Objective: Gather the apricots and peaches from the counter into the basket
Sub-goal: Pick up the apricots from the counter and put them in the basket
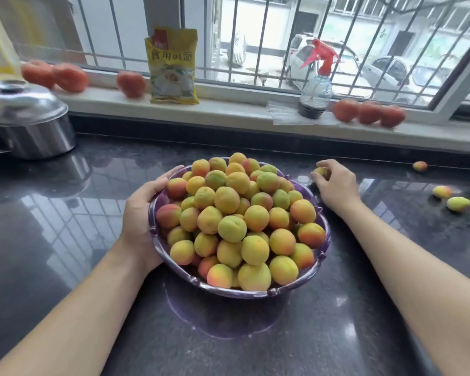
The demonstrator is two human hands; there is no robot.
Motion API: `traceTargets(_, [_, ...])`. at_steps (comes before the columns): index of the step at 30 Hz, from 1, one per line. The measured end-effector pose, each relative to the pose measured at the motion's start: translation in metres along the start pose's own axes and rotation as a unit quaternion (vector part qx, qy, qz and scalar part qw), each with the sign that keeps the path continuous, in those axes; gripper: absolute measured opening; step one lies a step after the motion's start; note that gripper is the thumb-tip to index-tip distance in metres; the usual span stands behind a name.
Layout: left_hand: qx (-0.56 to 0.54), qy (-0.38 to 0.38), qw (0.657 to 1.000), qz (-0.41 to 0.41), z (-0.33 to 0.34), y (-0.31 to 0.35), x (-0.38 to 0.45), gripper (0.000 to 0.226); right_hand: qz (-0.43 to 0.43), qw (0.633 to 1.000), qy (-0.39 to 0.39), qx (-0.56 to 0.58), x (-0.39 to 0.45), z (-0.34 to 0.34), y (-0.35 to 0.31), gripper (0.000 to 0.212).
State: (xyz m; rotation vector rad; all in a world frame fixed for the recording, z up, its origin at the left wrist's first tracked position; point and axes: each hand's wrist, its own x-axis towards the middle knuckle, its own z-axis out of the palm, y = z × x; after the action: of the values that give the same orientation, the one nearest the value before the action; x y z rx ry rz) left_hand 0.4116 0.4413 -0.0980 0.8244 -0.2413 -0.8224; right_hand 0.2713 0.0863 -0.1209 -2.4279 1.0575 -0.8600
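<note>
A purple basket (236,293) stands in the middle of the dark counter, heaped with several yellow-orange apricots and peaches (232,229). My left hand (140,213) grips the basket's left rim. Just beyond the basket's right rim, my right hand (337,185) has its fingers closed around one small apricot (320,171) lying on the counter. Three loose fruits lie farther right: one (420,166) near the back edge, and a pair, one (442,191) orange, one (458,203) greener.
A steel pot with a lid (25,123) stands at the back left. On the windowsill are several tomatoes (69,77), a yellow packet (173,66) and a spray bottle (316,88) on a paper towel. The glossy black counter (65,213) reflects the window.
</note>
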Motion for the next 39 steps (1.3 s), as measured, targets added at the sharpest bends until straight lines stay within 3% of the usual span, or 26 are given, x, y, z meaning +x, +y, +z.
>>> traceTargets(6, [-0.001,-0.018,1.000,-0.007,0.014,0.006,-0.016,0.044,-0.034,0.982,0.004,0.184,-0.076,-0.059,-0.061,0.025])
traceTargets(10, [-0.011,-0.051,0.998,-0.032,0.011,0.007,-0.017,0.055,-0.155,0.949,-0.037,0.273,-0.124,-0.112,-0.138,0.027])
traceTargets(14, [-0.018,-0.059,0.997,-0.036,0.006,0.005,-0.016,0.054,-0.332,0.921,-0.135,0.154,-0.171,-0.112,-0.193,0.029])
traceTargets(18, [-0.021,-0.054,0.998,-0.034,0.006,0.007,-0.018,0.051,-0.478,0.863,-0.160,-0.024,-0.184,-0.080,-0.211,0.018])
traceTargets(21, [-0.019,-0.049,0.998,-0.030,0.006,0.008,-0.018,0.050,-0.492,0.854,-0.156,-0.071,-0.185,-0.070,-0.212,0.019])
traceTargets(36, [-0.021,-0.041,0.999,-0.028,0.003,0.006,-0.012,0.047,-0.493,0.852,-0.162,-0.065,-0.184,-0.069,-0.205,0.014])
traceTargets(39, [-0.015,-0.028,0.999,-0.024,0.003,0.006,-0.012,0.047,-0.472,0.869,-0.147,-0.019,-0.182,-0.070,-0.200,0.014])
